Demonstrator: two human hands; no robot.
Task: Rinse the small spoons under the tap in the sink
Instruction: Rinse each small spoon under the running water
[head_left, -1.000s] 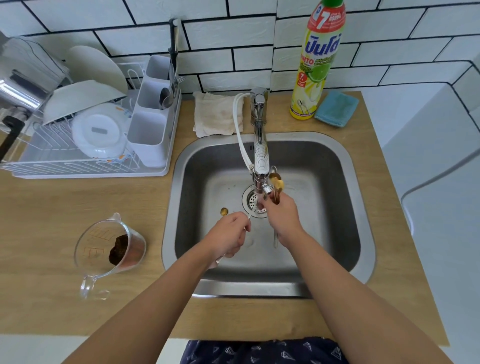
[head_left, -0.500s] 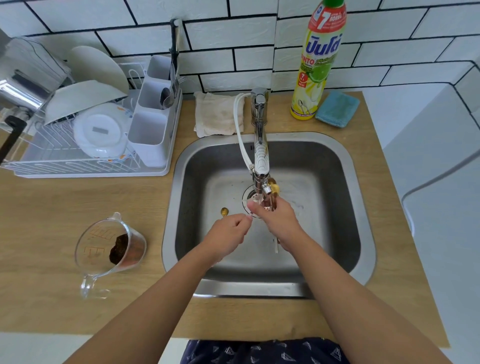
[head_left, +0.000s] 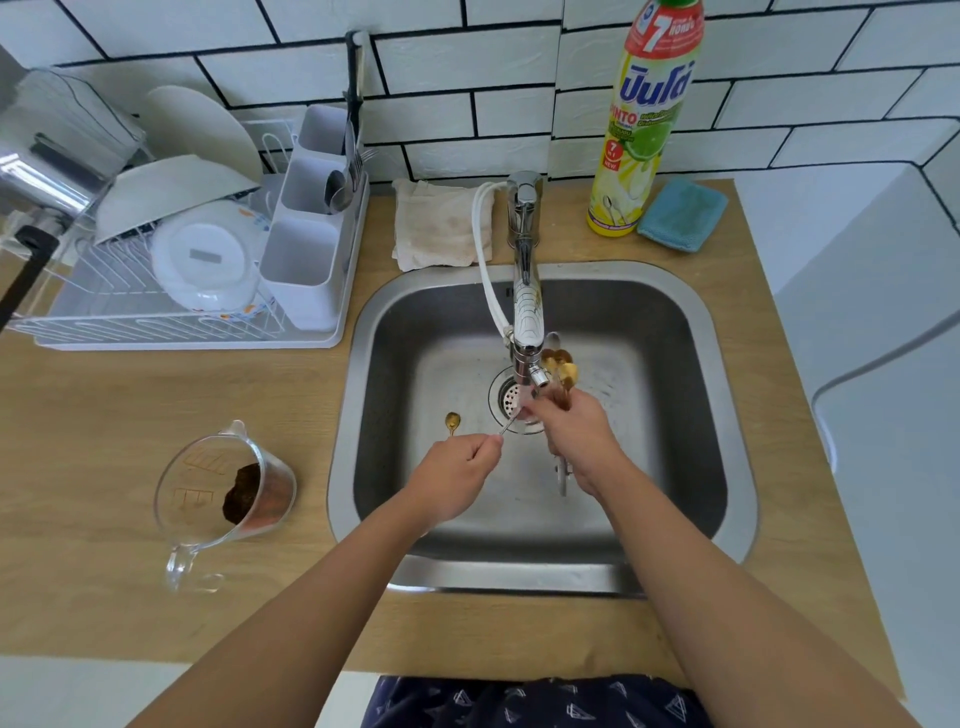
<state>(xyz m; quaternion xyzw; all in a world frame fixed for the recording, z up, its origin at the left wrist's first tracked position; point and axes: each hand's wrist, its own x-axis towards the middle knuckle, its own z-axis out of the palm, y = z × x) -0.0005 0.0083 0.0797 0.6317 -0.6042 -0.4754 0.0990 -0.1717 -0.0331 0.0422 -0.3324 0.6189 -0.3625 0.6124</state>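
Your right hand (head_left: 574, 436) is closed around a bunch of small spoons (head_left: 563, 371), bowls fanned up and away from you, gold ones showing just right of the tap (head_left: 527, 312) spout; handle ends stick out below your palm toward you, so the bundle's long axis runs roughly front-to-back over the sink (head_left: 675, 322). Your left hand (head_left: 457, 473) is pinched shut on one thin silver spoon (head_left: 506, 427), thumb and forefinger on the handle end, shaft angled up and right toward the drain (head_left: 511, 397) and the right hand's fingertips (bowl end is hidden or blurred there, can't say if it touches the bundle). Water flow isn't clearly visible; looks like the rinse is mid-way, imo. One more gold spoon (head_left: 452, 422) lies loose on the sink floor, bowl pointing away from you, just beyond and slightly left of your left knuckles, well left of the drain. That's the relation to mind: the loose spoon sits on the left hand's side, much nearer it than the right, handle toward you. So prob. the left hand goes for it once its current spoon is passed over or rinsed. Risk: thin wet handles slip toward the drain. Measuring jug (head_left: 228, 493) with brown stuff sits on the counter, left, untouched.
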